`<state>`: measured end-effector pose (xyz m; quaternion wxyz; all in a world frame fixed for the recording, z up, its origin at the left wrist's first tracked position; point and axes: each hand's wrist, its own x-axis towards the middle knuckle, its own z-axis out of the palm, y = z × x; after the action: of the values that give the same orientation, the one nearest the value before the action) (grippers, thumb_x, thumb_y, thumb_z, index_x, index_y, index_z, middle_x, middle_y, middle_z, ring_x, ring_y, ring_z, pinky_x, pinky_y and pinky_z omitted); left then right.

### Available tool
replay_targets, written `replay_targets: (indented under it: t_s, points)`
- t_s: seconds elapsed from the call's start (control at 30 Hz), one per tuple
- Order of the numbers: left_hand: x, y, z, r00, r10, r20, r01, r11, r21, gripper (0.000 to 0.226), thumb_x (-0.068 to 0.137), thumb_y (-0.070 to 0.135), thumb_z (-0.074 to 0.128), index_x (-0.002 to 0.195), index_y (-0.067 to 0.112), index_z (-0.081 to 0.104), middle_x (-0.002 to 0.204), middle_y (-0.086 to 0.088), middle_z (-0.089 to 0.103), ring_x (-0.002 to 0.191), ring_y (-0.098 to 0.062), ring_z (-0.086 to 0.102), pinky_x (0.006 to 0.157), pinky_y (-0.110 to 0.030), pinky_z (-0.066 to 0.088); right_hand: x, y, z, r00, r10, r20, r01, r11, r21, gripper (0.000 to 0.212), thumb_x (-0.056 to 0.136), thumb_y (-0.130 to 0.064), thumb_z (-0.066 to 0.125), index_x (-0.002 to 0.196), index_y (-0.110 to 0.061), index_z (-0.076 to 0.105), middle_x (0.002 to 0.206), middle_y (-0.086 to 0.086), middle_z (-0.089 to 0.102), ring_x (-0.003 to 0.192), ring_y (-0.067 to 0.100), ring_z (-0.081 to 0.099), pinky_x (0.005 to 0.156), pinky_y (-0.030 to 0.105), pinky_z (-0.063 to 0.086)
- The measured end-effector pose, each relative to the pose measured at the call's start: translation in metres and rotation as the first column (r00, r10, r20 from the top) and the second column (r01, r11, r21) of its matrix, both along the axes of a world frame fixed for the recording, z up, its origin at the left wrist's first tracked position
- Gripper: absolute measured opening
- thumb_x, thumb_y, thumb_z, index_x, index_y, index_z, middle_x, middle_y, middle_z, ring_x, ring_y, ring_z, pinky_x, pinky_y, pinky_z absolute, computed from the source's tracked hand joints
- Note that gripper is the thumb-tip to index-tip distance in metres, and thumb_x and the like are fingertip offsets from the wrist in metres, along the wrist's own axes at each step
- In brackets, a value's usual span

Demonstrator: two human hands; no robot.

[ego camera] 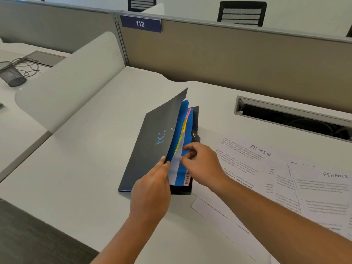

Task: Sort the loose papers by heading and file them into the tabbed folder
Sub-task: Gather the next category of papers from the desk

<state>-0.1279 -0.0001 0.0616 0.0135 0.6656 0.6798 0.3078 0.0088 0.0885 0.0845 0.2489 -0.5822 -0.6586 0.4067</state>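
Observation:
A dark tabbed folder (150,147) lies on the white desk (85,168), its front cover lifted. Blue dividers (183,166) with pink, orange and yellow tabs show inside. My left hand (150,195) holds the raised cover's edge between fingers and thumb. My right hand (202,164) pinches a white sheet (175,168) that sits partly between the dividers. To the right lie loose papers, one headed ADMIN (251,159), another headed FINANCE (323,189). My right forearm crosses over some of them.
A cable slot (293,119) is cut into the desk behind the papers. Grey partition panels (228,54) close off the back, one with a "112" sign (140,23). A mesh pen cup (12,77) and cables sit on the neighbouring desk at left.

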Motion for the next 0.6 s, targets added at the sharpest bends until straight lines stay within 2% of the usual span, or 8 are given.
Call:
replay_targets:
  t_s: [0.1, 0.17, 0.23, 0.33, 0.43, 0.53, 0.6]
  points:
    - [-0.008, 0.004, -0.01, 0.994, 0.005, -0.105, -0.016, 0.995, -0.099, 0.042, 0.068, -0.003, 0.081, 0.109, 0.008, 0.073, 0.12, -0.006, 0.069, 0.077, -0.023, 0.074, 0.051, -0.033, 0.06, 0.034, -0.009, -0.001, 1.0, 0.017, 0.013, -0.018, 0.998, 0.061, 0.016, 0.087, -0.019, 0.068, 0.102, -0.024, 0.07, 0.084, -0.014, 0.067, 0.073, 0.007, 0.064, 0.063, 0.011, 0.049]
    - [-0.014, 0.005, -0.02, 0.982, -0.014, -0.188, -0.02, 0.984, -0.177, 0.051, 0.062, -0.006, 0.082, 0.109, 0.012, 0.073, 0.124, -0.003, 0.067, 0.063, -0.024, 0.072, 0.042, -0.03, 0.054, 0.064, -0.017, -0.004, 0.999, 0.027, 0.039, -0.03, 0.997, 0.076, 0.016, 0.086, -0.019, 0.07, 0.1, -0.027, 0.07, 0.089, -0.017, 0.067, 0.078, 0.001, 0.063, 0.069, 0.011, 0.05]
    - [-0.019, 0.005, -0.032, 0.965, -0.052, -0.257, -0.019, 0.963, -0.268, 0.055, 0.06, -0.005, 0.081, 0.111, 0.014, 0.071, 0.128, -0.003, 0.065, 0.059, -0.025, 0.07, 0.04, -0.028, 0.05, 0.096, -0.027, -0.008, 0.999, -0.002, 0.05, -0.002, 0.997, 0.072, 0.017, 0.087, -0.018, 0.071, 0.099, -0.03, 0.069, 0.094, -0.019, 0.068, 0.086, -0.005, 0.062, 0.074, 0.014, 0.052]
    - [-0.017, 0.001, -0.049, 0.944, -0.069, -0.321, -0.068, 0.916, -0.395, 0.054, 0.068, 0.0, 0.077, 0.119, 0.018, 0.068, 0.136, -0.004, 0.059, 0.083, -0.028, 0.072, 0.047, -0.032, 0.054, 0.141, -0.044, -0.017, 0.992, -0.111, 0.056, 0.102, 0.985, 0.14, 0.025, 0.088, -0.01, 0.069, 0.094, -0.034, 0.069, 0.095, -0.021, 0.069, 0.092, -0.005, 0.063, 0.074, 0.017, 0.054]
    - [-0.005, -0.002, -0.053, 0.923, -0.146, -0.357, -0.01, 0.917, -0.4, 0.036, 0.067, 0.016, 0.085, 0.102, 0.017, 0.075, 0.127, -0.009, 0.064, 0.111, -0.031, 0.065, 0.053, -0.037, 0.058, 0.18, -0.063, -0.03, 0.96, -0.265, 0.087, 0.248, 0.954, 0.167, 0.03, 0.09, -0.011, 0.068, 0.096, -0.04, 0.065, 0.107, -0.023, 0.067, 0.098, -0.001, 0.063, 0.082, 0.02, 0.052]
    - [0.015, -0.002, -0.048, 0.927, -0.201, -0.316, 0.079, 0.93, -0.36, 0.03, 0.068, 0.035, 0.083, 0.092, 0.018, 0.077, 0.121, -0.005, 0.068, 0.121, -0.028, 0.059, 0.071, -0.039, 0.058, 0.211, -0.081, -0.051, 0.922, -0.307, 0.237, 0.292, 0.951, 0.097, 0.026, 0.091, -0.02, 0.068, 0.11, -0.037, 0.062, 0.126, -0.022, 0.055, 0.12, 0.013, 0.057, 0.1, 0.034, 0.048]
    - [0.032, 0.002, -0.043, 0.955, -0.186, -0.232, 0.092, 0.927, -0.364, 0.035, 0.073, 0.045, 0.078, 0.099, 0.023, 0.076, 0.124, 0.001, 0.067, 0.124, -0.022, 0.057, 0.083, -0.038, 0.055, 0.224, -0.091, -0.065, 0.898, -0.238, 0.37, 0.239, 0.97, 0.044, 0.037, 0.091, -0.031, 0.066, 0.127, -0.033, 0.057, 0.138, -0.02, 0.046, 0.136, 0.014, 0.044, 0.113, 0.035, 0.035]
